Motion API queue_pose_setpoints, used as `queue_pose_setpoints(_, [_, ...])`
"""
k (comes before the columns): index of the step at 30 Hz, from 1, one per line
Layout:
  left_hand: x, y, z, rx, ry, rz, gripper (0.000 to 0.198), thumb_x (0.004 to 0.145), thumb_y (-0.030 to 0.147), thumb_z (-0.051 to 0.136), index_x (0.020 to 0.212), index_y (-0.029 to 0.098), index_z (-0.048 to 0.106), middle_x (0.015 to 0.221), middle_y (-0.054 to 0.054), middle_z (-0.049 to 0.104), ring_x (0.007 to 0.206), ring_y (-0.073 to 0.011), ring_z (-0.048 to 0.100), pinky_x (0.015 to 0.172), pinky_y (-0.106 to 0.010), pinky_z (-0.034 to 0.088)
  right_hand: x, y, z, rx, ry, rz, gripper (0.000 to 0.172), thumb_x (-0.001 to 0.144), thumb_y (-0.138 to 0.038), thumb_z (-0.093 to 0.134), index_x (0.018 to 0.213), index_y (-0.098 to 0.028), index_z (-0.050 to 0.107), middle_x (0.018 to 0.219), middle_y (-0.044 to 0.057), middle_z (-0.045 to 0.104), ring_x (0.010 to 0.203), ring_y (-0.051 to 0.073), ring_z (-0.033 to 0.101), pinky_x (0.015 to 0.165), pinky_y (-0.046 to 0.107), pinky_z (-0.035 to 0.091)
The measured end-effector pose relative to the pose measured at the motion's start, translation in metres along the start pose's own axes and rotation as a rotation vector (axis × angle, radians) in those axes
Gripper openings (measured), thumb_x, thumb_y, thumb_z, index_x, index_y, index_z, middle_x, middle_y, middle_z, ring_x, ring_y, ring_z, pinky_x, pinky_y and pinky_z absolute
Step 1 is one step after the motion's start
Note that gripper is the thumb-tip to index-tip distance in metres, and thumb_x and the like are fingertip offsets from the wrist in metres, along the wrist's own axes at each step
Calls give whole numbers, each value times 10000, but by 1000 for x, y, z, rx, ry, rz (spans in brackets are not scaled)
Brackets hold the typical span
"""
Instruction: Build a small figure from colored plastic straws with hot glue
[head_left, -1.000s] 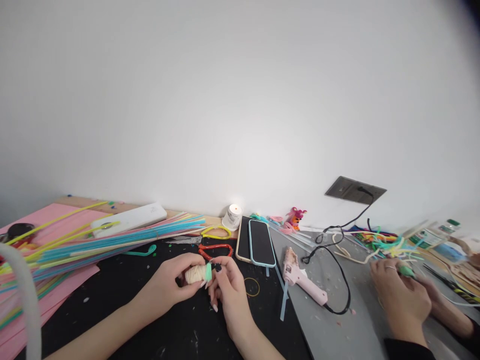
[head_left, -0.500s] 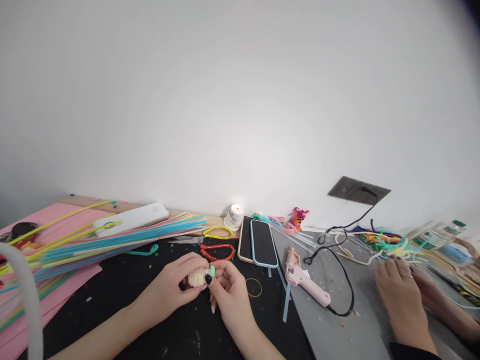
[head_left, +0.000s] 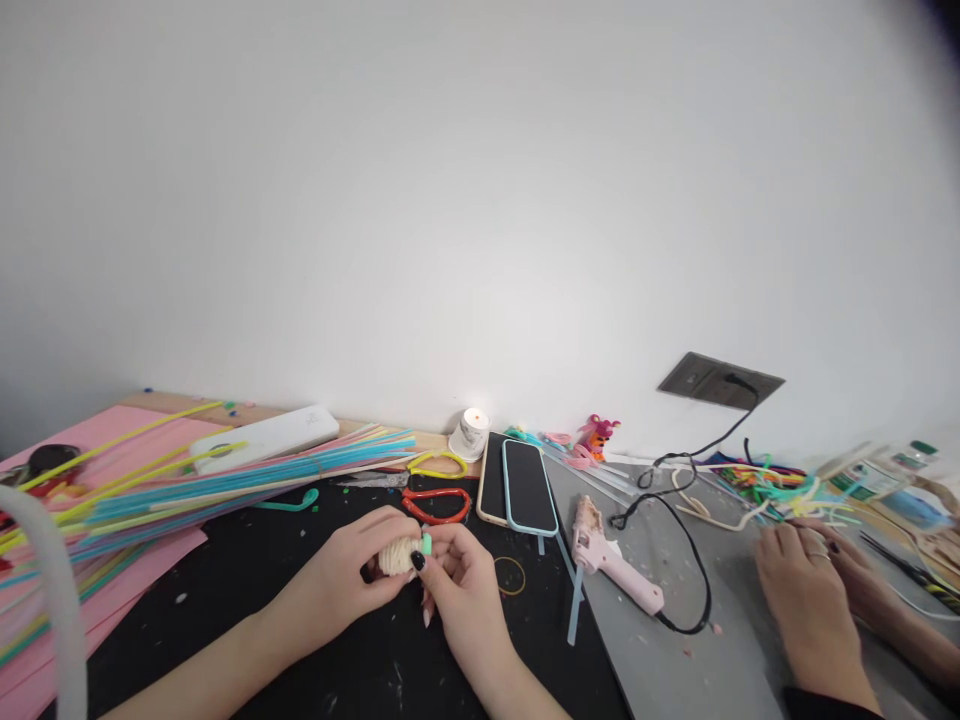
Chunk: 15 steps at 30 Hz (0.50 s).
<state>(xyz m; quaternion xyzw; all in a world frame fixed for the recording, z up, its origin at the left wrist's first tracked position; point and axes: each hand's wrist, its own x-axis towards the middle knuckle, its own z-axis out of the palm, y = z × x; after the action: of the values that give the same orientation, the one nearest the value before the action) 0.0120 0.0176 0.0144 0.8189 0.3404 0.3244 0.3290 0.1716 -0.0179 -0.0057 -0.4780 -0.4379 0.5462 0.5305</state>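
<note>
Between my two hands, above the black mat [head_left: 337, 650], is a small cream-coloured piece with a coiled, ribbed surface [head_left: 399, 557]. My left hand [head_left: 345, 560] is closed around its left side. From the right, my right hand [head_left: 461, 580] pinches its end, where a small mint-green bit [head_left: 427, 544] sticks up by the thumb. The fingers hide much of the piece. Just beyond my hands lie scissors with red and yellow handles [head_left: 437, 505]. A thin yellow rubber band [head_left: 510, 576] rests to the right of my right hand.
Bundled pipe cleaners [head_left: 247, 490] lie on pink sheets [head_left: 142, 570] at left, near a white box [head_left: 270, 437]. Two phones [head_left: 529, 487], a paper cup [head_left: 471, 434] and a pink glue gun [head_left: 619, 575] with a black cord stand ahead and right. Another person's hands [head_left: 814, 600] work at far right.
My hands keep nearly the same hold on the cream piece. At far right, the other person's hands have shifted slightly.
</note>
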Motion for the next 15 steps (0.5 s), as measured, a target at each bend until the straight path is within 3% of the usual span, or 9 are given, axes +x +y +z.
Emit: queue_pose_setpoints(15, [1,1,-1,-8,-33,-22,231,784,94,516,965,205,607,921,-21,612,734,-136,573,623,-208,442,0,0,1,-12,5,-10,429,684,-519,742,830,-158,561,606,-53,540,392,40,410,346,167,353])
